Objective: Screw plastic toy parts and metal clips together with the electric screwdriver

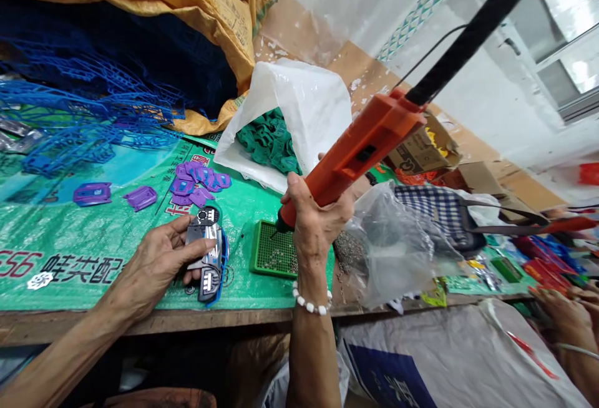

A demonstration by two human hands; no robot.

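A black, grey and blue plastic piece, long and flat (209, 255), is at the near edge of the desk (224, 319), left of centre, with the left hand (159, 255) clamped on it, thumb across its top. To its right, the right hand (313, 214), a white-beaded bracelet (311, 306) at the wrist, is wrapped around an orange-red, thick-bodied power screwdriver (365, 146). The screwdriver slants down to the left, its tip over a green, gridded plastic tray (256, 252) of small metal pieces; whether it touches them cannot be told. Beyond the left hand, flat purple plastic plates (196, 182) lie in a loose pile on a green printed plastic sheet (126, 227). Farther back, a white plastic bag (322, 108) gapes around green plastic parts (269, 140). Far left, blue lattice-like plastic frames (93, 96) spill from a yellow woven sack (224, 9). Right of the tray sits a crumpled clear plastic bag (393, 246); at the far right edge, another person's hands (561, 314) show.
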